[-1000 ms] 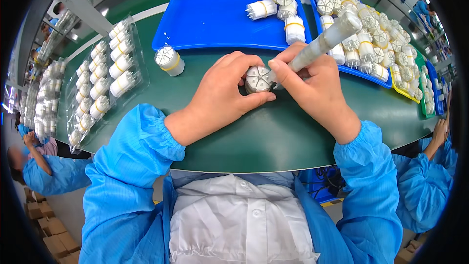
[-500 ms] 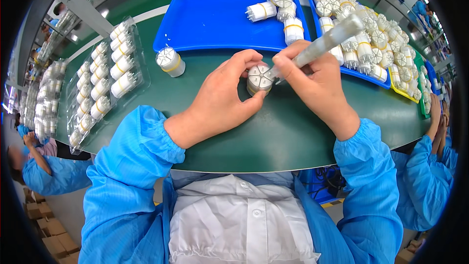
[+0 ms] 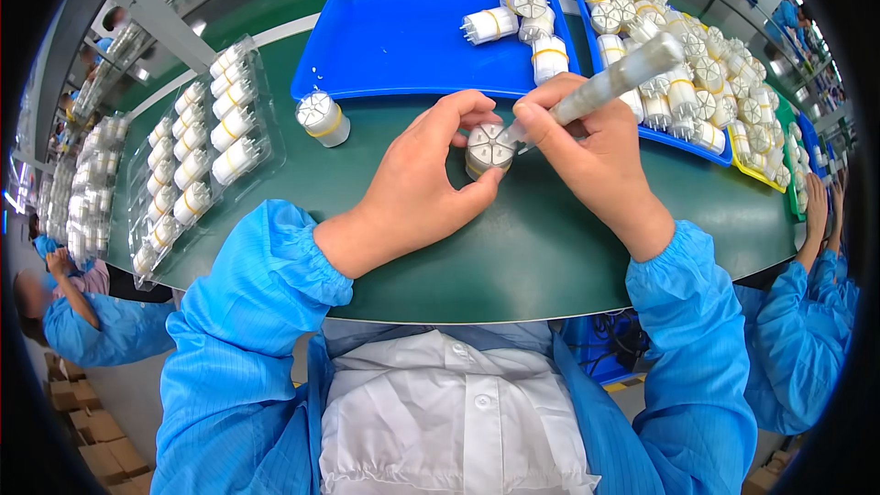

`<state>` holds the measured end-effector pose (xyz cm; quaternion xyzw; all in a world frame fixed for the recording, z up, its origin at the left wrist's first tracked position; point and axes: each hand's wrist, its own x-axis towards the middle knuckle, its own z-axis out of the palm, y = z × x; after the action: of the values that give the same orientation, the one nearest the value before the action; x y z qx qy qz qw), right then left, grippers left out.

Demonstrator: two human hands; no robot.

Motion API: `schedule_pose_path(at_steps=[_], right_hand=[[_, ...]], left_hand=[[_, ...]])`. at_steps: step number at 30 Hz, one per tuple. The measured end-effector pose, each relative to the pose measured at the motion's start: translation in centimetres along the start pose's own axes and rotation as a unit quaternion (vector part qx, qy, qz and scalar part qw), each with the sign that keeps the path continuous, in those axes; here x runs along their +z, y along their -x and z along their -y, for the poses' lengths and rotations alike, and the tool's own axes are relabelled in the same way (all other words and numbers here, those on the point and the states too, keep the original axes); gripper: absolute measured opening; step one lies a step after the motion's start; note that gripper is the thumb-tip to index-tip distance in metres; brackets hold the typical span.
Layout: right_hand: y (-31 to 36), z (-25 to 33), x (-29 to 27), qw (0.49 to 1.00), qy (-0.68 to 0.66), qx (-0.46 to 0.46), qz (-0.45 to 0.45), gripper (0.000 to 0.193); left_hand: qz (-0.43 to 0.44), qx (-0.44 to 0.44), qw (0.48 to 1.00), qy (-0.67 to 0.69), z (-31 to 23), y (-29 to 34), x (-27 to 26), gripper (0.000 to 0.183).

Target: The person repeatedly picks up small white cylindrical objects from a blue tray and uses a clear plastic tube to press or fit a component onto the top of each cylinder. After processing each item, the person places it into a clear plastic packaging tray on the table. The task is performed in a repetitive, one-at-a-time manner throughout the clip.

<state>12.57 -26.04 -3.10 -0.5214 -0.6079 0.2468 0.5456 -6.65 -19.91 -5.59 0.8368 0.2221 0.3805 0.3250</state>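
Note:
My left hand (image 3: pixel 410 185) curls its thumb and fingers round a white cylinder (image 3: pixel 489 148) standing on the green table, its round top split into wedge-shaped sections. In a pen grip, my right hand (image 3: pixel 598 148) grasps a thick, pale, translucent pen-shaped tool (image 3: pixel 623 79). The tool slants down to the left, its narrow tip at the right rim of the cylinder's top; whether it touches cannot be made out. Left of my hands a similar cylinder with a yellow band (image 3: pixel 323 119) stands upright by itself.
A blue tray (image 3: pixel 394 37) ahead holds several banded cylinders at its right end. Another blue tray (image 3: pixel 683 145) at the right is heaped with them, beside a yellow tray (image 3: pixel 768 176). A clear plastic tray (image 3: pixel 266 142) of cylinders lies left. Co-workers' arms (image 3: pixel 807 330) show at both sides.
Hardly anything differs: both hands, the cylinder and the tool keep nearly the same pose. The view has shifted slightly. At the far right, a co-worker's hands have moved a little.

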Motion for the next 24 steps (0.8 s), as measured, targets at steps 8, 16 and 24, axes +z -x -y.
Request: schedule_pose_path(at_steps=[8, 16, 24], right_hand=[[0.1, -1.2, 0.1, 0.995, 0.057, -0.08, 0.014, 0.015], [-0.1, -0.8, -0.1, 0.998, 0.021, -0.051, 0.012, 0.014], [-0.1, -1.1, 0.0, 0.996, 0.038, -0.071, 0.029, 0.013]], left_hand=[[0.051, -0.006, 0.99, -0.128, -0.2, -0.4, -0.3, 0.054], [0.026, -0.019, 0.999, 0.023, 0.1, 0.1, 0.1, 0.056], [0.061, 0.002, 0.989, -0.137, -0.5, -0.5, -0.5, 0.06]])
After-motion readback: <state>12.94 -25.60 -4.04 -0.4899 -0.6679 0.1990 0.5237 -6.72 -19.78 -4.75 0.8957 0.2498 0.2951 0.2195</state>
